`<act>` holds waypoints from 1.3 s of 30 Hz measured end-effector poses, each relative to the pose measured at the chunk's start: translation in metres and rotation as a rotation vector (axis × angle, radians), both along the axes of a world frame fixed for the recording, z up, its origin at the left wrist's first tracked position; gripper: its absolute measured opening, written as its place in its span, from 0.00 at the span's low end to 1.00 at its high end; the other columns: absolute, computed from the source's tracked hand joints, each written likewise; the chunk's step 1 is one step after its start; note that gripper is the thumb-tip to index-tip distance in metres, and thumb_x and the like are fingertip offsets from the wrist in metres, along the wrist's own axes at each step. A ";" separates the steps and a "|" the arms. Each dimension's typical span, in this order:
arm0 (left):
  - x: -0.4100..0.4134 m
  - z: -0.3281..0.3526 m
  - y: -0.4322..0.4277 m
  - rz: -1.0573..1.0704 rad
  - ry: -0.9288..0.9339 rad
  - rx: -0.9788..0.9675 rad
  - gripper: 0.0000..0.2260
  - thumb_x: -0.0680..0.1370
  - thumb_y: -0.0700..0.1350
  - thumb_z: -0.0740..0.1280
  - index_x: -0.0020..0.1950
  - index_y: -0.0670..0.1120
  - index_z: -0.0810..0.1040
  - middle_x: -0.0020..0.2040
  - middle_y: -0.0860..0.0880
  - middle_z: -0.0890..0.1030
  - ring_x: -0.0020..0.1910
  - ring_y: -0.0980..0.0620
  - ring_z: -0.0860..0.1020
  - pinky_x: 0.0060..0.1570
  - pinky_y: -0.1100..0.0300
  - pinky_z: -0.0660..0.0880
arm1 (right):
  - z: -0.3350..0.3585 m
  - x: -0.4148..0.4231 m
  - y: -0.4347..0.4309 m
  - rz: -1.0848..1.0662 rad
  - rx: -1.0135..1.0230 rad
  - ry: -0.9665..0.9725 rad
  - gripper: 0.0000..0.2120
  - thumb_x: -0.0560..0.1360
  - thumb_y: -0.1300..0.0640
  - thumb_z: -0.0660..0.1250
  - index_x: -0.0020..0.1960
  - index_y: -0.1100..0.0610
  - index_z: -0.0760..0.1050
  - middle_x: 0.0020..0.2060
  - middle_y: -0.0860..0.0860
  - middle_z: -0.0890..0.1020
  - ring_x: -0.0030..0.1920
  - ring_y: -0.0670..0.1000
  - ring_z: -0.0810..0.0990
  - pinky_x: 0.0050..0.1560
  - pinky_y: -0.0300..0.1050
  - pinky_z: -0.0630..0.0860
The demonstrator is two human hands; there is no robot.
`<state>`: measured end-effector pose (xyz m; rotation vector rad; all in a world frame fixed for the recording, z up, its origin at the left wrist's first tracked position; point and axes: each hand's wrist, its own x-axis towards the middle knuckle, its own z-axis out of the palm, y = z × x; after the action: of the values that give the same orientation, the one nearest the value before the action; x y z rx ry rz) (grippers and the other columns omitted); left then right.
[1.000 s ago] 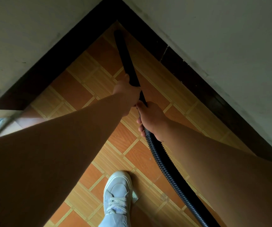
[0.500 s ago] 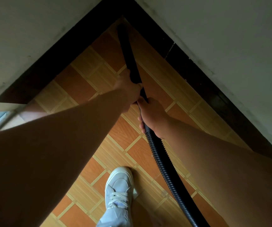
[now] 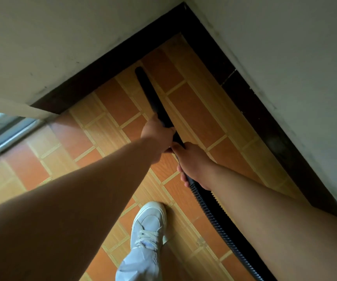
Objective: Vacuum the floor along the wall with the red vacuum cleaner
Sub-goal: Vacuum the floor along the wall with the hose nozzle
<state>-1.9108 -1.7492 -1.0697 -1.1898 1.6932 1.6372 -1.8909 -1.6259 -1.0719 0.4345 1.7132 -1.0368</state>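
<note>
Left hand (image 3: 157, 136) grips the black wand (image 3: 153, 96), fingers curled round it; right hand (image 3: 192, 165) grips the ribbed hose (image 3: 214, 218) just behind; wand tip rests on the tiled floor (image 3: 194, 110) near the skirting board (image 3: 265, 122), now drawn back from the skirting board's corner, which it nearly touched a second ago.

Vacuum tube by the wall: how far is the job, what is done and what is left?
Done: unclear; the tiled floor shows no dust line to judge by. In hand: left hand and right hand grip the black tube, its tip beside the left wall's dark skirting, short of the corner. Left, probably: the strip along the right wall's skirting.
</note>
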 end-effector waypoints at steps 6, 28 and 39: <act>0.028 0.002 -0.016 0.089 -0.020 -0.013 0.20 0.81 0.35 0.66 0.70 0.53 0.69 0.55 0.44 0.81 0.47 0.46 0.84 0.37 0.51 0.84 | -0.002 0.017 -0.015 0.094 0.003 -0.003 0.20 0.83 0.42 0.56 0.62 0.55 0.77 0.35 0.55 0.77 0.25 0.51 0.74 0.29 0.44 0.74; 0.134 -0.002 -0.078 0.390 -0.065 -0.105 0.16 0.82 0.36 0.66 0.46 0.55 0.65 0.54 0.40 0.80 0.47 0.45 0.84 0.31 0.53 0.82 | -0.022 0.096 -0.083 0.378 -0.019 -0.024 0.23 0.81 0.37 0.56 0.63 0.52 0.77 0.37 0.56 0.78 0.27 0.53 0.76 0.28 0.46 0.76; 0.141 -0.013 -0.085 0.309 -0.061 -0.203 0.16 0.83 0.38 0.64 0.65 0.53 0.65 0.55 0.43 0.79 0.49 0.43 0.83 0.41 0.48 0.84 | -0.023 0.105 -0.097 0.408 0.013 0.053 0.22 0.83 0.38 0.55 0.59 0.56 0.74 0.37 0.57 0.79 0.29 0.56 0.78 0.30 0.48 0.77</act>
<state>-1.7697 -1.8344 -1.0827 -1.6529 1.7368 1.6091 -1.7864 -1.7233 -1.0954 0.0573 1.7616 -0.7446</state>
